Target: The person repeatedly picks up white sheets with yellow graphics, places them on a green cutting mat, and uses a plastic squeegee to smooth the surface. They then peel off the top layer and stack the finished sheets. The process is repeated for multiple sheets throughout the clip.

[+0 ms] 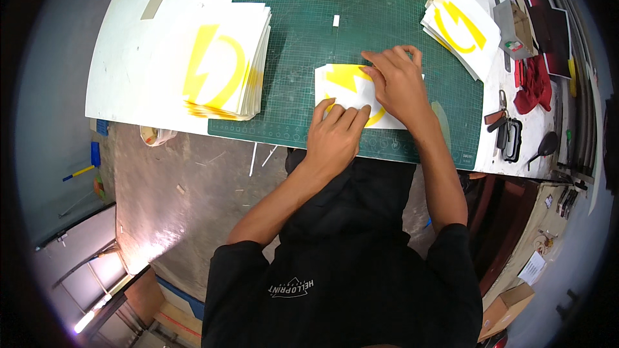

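Note:
A white sheet with a yellow printed shape [338, 80] lies on the green cutting mat [296, 32] in front of me, with further white edges showing beneath it at its left. My left hand [338, 134] rests on the near part of this sheet, fingers laid out and pressing it down. Over its far right part, my right hand [396, 84] has the thumb and curled fingers drawn together at the far edge in a pinch. That hand covers part of the sheet, so the exact grip is hard to see.
On the left stands a thick stack of yellow-and-white sheets [225, 64]; a smaller pile [461, 26] lies at the far right. A small white scrap [336, 20] is on the mat. Near the right edge are a red cloth [534, 87], a grey box [514, 26] and a black-handled tool [547, 144].

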Demonstrator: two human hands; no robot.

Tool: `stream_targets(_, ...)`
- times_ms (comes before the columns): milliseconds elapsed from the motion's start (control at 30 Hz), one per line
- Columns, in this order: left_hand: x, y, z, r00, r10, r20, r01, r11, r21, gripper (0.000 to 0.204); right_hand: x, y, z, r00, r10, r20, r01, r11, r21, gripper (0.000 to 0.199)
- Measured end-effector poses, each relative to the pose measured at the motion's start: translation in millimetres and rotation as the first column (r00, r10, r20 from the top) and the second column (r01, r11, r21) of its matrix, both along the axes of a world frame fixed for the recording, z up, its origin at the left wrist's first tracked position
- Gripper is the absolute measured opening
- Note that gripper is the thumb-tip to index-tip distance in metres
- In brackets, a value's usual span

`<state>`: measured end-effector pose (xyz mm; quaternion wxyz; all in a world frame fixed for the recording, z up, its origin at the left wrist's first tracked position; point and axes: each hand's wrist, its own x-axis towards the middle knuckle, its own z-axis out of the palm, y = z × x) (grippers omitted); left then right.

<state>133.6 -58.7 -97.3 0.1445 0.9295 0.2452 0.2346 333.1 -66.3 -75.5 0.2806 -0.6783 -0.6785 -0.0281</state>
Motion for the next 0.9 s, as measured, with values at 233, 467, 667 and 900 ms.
stream_targets(233,-1,32,5,0.980,0.023,-0.200,-0.046,0.992,-0.115,0.087,-17,-2,-26,0.970,-0.165,0.181,0.173,0.985,-0.028,0.032)
stream_targets(467,-4,37,-6,0.963,0.011,-0.268,-0.039,0.994,-0.099,0.096,-6,-64,-19,0.991,-0.109,0.080,0.128,0.949,-0.289,0.068)
stream_targets(667,-5,36,-5,0.950,0.027,-0.310,-0.037,0.999,-0.026,0.093,14,-131,3,0.846,-0.517,0.133,0.534,0.820,-0.205,0.061)
stream_targets(900,-6,32,-6,0.952,0.031,-0.306,-0.042,0.999,-0.030,0.094,-13,-163,3,0.526,-0.741,-0.418,0.683,0.661,-0.312,0.038)
